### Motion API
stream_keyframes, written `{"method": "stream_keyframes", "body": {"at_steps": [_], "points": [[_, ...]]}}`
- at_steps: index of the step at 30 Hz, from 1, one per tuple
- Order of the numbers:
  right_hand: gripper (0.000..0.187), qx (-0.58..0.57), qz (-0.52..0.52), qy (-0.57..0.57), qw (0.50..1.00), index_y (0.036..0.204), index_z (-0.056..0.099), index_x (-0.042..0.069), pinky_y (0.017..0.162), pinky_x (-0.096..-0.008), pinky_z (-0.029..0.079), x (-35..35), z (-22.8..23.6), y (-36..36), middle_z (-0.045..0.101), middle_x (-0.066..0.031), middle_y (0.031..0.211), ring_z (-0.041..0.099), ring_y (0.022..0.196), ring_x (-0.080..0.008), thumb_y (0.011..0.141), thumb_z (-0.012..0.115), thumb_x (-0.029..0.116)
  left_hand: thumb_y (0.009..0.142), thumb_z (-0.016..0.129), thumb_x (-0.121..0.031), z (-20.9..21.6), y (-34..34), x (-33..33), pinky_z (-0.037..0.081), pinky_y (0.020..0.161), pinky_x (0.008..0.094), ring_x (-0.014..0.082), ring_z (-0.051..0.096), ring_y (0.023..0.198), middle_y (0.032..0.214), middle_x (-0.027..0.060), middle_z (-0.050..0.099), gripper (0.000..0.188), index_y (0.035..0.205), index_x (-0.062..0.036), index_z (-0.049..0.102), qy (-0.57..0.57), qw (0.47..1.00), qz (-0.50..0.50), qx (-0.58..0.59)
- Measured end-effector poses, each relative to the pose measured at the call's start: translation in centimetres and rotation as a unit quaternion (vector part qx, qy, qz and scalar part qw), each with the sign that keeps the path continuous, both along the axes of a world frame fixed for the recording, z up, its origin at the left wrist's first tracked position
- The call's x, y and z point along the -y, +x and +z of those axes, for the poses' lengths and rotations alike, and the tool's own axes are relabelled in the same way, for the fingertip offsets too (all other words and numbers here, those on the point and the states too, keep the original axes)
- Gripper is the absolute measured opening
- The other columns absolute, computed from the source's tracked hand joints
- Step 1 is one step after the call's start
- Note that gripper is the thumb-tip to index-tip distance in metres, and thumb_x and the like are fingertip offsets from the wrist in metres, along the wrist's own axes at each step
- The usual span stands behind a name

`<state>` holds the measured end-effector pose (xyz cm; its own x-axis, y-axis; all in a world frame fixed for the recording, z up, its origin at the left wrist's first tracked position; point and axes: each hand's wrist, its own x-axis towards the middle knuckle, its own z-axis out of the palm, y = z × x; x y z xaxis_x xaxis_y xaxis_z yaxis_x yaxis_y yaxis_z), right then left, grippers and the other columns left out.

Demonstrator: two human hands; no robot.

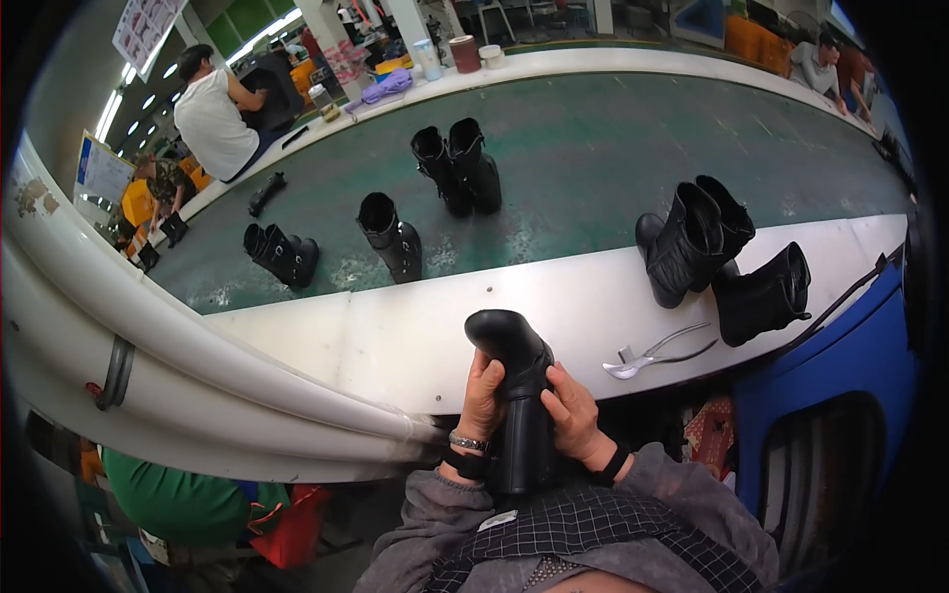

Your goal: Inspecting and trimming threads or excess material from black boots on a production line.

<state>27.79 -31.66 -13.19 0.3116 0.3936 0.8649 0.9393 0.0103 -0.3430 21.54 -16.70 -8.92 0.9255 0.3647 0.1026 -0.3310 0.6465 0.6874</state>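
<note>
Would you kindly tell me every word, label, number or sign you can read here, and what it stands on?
None can be read.
Hanging white sheet, upper left: print too small.
Blue-and-white board below it: blurred.
White label on checked apron: any marks too small.

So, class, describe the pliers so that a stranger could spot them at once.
Find the white ledge along the near edge of the green belt. Right of the held boot, in front of the black boots, lie the pliers. Their bare silver metal sets them apart.
</note>
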Motion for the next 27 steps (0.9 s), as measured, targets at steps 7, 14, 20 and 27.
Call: {"method": "stream_keyframes", "body": {"at_steps": [7,14,20,27], "points": [[0.052,-0.078,-0.013,0.025,0.997,0.134,0.044,0.003,0.086,-0.0388,0.055,0.1,0.2,0.5,0.054,-0.0251,0.131,0.062,0.109,-0.0387,0.086,0.062,0.004,0.097,0.055,-0.038,0.2,1.5,1.5,0.037,0.107,0.0362,0.0228,0.044,0.127,0.141,0.0113,0.04,0.072,0.15,-0.0055,0.02,0.123,0.99,0.056,-0.027],[0.066,-0.25,0.018,-0.032,0.968,0.145,0.032,-0.003,0.098,-0.036,0.046,0.9,2.1,0.7,0.056,-0.0199,0.127,0.058,0.116,-0.0314,0.088,0.064,0.009,0.101,0.038,-0.024,1.2,1.7,3.3,0.013,0.118,0.0396,0.0252,0.014,0.146,0.158,0.0157,0.012,0.068,0.154,-0.0052,0.001,0.37,0.917,0.141,-0.059],[0.041,-0.484,0.12,0.065,0.865,0.13,0.052,-0.002,0.101,-0.0359,0.041,1.6,3.1,1.4,0.056,-0.0134,0.128,0.055,0.115,-0.0239,0.093,0.06,0.012,0.077,0.057,-0.014,1.1,2.0,2.6,0.01,0.119,0.0395,0.0279,0.01,0.148,0.159,0.0192,0.013,0.086,0.153,-0.0015,0.018,0.411,0.906,0.092,-0.045],[0.048,-0.339,0.136,-0.008,0.931,0.131,0.053,0.002,0.091,-0.0351,0.048,2.0,3.5,1.9,0.061,-0.0169,0.12,0.061,0.108,-0.0269,0.087,0.066,0.016,0.063,0.079,-0.023,0.5,3.1,1.8,0.027,0.113,0.0459,0.042,0.037,0.132,0.14,0.0242,0.042,0.086,0.136,0.0,0.04,0.647,0.712,0.231,-0.144]]}}
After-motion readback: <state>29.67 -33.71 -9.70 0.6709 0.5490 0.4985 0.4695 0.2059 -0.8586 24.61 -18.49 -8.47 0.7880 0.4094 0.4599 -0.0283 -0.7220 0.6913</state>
